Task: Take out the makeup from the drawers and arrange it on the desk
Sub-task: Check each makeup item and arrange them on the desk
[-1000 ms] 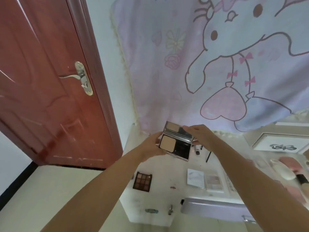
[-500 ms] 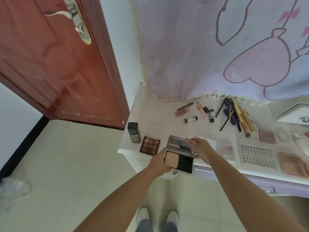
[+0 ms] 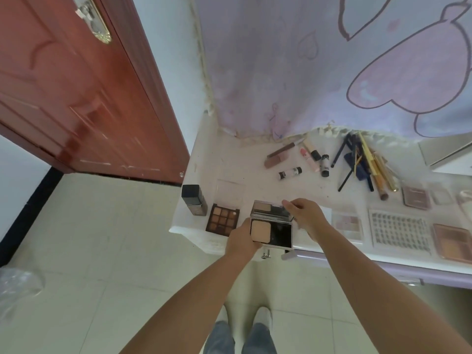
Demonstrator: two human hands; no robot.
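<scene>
An open powder compact with a beige pan and a mirrored lid hovers over the front edge of the white desk. My left hand grips its base from the left. My right hand pinches the lid's right side. Left of it on the desk lie a brown eyeshadow palette and a dark square bottle. To the right lie pale palettes, a white gridded tray and a copper palette.
Tubes and a heap of brushes and pencils lie at the desk's back under a lilac cartoon curtain. A lilac drawer front juts out below the desk. A red door stands left. My feet are on the tiled floor.
The view has swung down from the curtain to the desk. Both hands have lowered the open compact to just above the desk's front edge.
</scene>
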